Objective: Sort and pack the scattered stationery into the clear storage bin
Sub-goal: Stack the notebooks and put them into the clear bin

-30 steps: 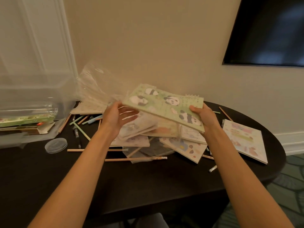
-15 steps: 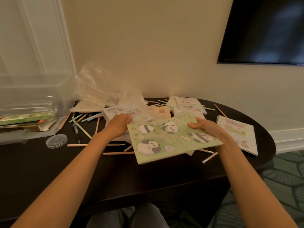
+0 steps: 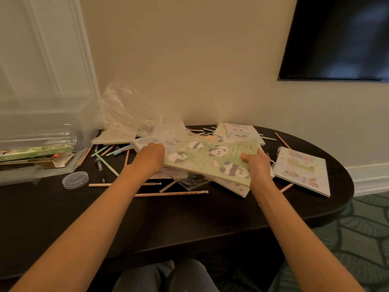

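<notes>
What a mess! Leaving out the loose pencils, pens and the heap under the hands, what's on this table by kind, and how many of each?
Green panda notebook: 1
Spiral notebook lying apart at the right: 1
Clear storage bin: 1
Round clear lid: 1
Crumpled clear plastic bag: 1
Total: 5

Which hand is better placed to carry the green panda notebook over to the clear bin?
Left, probably. The clear bin sits at the table's left end, on the left hand side. The right hand grips the panda notebook at its far edge.
</notes>
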Demonstrator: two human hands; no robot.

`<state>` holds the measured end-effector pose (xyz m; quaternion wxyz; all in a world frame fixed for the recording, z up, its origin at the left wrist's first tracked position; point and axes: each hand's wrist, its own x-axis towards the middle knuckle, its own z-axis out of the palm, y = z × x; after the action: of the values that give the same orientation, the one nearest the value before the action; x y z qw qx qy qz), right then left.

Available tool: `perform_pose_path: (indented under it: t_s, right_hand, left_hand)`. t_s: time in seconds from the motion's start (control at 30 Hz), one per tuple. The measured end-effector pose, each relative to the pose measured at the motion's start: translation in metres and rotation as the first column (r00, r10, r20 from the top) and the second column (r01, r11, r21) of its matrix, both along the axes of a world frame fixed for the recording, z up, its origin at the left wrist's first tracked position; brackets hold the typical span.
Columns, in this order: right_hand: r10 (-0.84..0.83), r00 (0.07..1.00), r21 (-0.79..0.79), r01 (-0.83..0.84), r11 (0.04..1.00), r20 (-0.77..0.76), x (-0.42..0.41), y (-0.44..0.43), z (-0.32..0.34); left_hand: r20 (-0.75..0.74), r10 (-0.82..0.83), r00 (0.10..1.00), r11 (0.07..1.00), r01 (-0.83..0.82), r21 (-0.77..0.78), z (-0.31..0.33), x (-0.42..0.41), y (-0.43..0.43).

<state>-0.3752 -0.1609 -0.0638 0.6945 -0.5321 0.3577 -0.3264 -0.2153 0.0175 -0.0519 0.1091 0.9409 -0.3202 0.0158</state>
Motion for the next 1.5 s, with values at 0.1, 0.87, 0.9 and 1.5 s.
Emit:
perform_pose_path:
  t_s: [0.1, 0.87, 0.9, 1.5]
  right_hand:
    - [-0.087, 0.995, -0.059, 0.090, 0.994, 0.046, 0.009, 0.019, -0.008]
    - [0.260, 0.944, 0.141, -0.291, 0.946, 0.203, 0.097, 0.068, -0.023]
    - [0.253, 0.948, 0.126, -0.280, 0.952, 0.191, 0.104, 0.070, -0.022]
    - [0.375, 0.871, -0.051, -0.411, 0.910, -0.318, 0.140, 0.054, -0.032]
  left_hand:
    - [0.102, -0.033, 0.994, 0.998, 0.028, 0.053, 0.001, -0.008, 0.001]
    - [0.147, -0.178, 0.973, 0.835, 0.229, -0.501, -0.007, 0.000, -0.039]
    - [0.162, -0.184, 0.970, 0.824, 0.242, -0.513, -0.007, 0.003, -0.038]
    - [0.000, -0.335, 0.942, 0.753, 0.268, -0.602, -0.029, 0.030, -0.037]
